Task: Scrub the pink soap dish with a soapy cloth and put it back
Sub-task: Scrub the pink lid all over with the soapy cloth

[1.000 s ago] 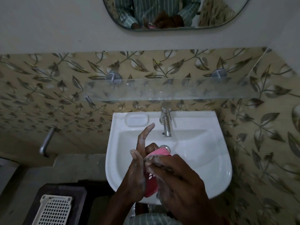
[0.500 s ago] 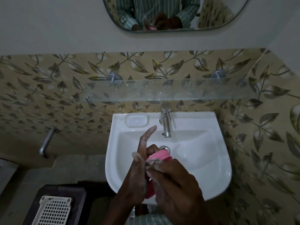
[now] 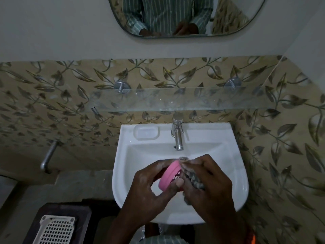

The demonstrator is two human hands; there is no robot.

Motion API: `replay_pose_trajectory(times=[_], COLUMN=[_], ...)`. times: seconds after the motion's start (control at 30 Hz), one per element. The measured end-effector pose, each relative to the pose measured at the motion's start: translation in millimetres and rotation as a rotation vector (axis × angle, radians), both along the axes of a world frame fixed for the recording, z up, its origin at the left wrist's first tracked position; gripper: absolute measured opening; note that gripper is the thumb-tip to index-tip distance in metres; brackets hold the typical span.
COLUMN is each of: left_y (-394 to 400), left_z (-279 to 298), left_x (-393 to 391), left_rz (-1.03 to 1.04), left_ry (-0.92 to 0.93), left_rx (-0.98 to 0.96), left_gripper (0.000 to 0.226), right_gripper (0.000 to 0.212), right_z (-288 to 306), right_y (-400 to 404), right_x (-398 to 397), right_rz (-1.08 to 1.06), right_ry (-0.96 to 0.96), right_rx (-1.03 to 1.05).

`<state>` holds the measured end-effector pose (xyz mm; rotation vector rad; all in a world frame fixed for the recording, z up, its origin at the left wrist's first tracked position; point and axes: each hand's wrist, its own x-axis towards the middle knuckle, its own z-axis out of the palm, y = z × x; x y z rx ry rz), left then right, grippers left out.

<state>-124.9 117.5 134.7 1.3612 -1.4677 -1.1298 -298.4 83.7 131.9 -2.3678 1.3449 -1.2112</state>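
Observation:
I hold the pink soap dish (image 3: 169, 175) on edge over the white basin (image 3: 235, 176), its slotted inside turned to the right. My left hand (image 3: 147, 189) grips it by the rim, thumb on its lower edge. My right hand (image 3: 209, 184) clutches a grey soapy cloth (image 3: 192, 178) and presses it against the dish's open face. Foam coats the fingers of both hands.
A chrome tap (image 3: 178, 136) stands at the basin's back, with a moulded soap recess (image 3: 146, 132) to its left. A glass shelf (image 3: 175, 99) hangs above. A white perforated tray (image 3: 56, 229) lies on a dark stool at lower left. A metal pipe (image 3: 48, 156) juts from the left wall.
My left forefinger, raised before, has folded down around the dish. The dish has turned so its rim and outer side show, and the cloth in my right hand is now visible against it.

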Motion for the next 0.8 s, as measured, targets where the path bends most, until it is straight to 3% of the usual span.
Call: replay_pose_trajectory(times=[0.07,0.17,0.37,0.5,0.6,0.7,0.8], left_y=[-1,-1,-1,0,2,4,5], left_z=[0,-2,-11,-9,-12,-11,-9], left_x=[1,-3,-18,-18,-18,-17,-19], left_rz=[-0.048,-0.069,0.130,0.108,0.153,0.191,0.166], left_ry=[-0.025,-0.004,0.013,-0.043,-0.095,-0.120,-0.144], left_rx=[-0.018,0.018,-0.073,-0.173,-0.195,-0.186,-0.200], left_gripper=[0.037,0.036,0.025,0.016,0.013,0.009,0.013], right_gripper=[0.028,0.026,0.022,0.022,0.023,0.033,0.027], right_z=[2,-5,0,8,6,7,-3], right_y=[4,-1,22,34,27,17,25], right_x=[-2,-13,-1,4,-7,-8,-1], right_rz=[0.072,0.090,0.097,0.277,0.212,0.055,0.049], right_ry=[0.041,0.136,0.157,0.120,-0.015,-0.029,-0.099], right_rx=[0.032,-0.078,-0.090,-0.057,-0.001,0.005,0.018])
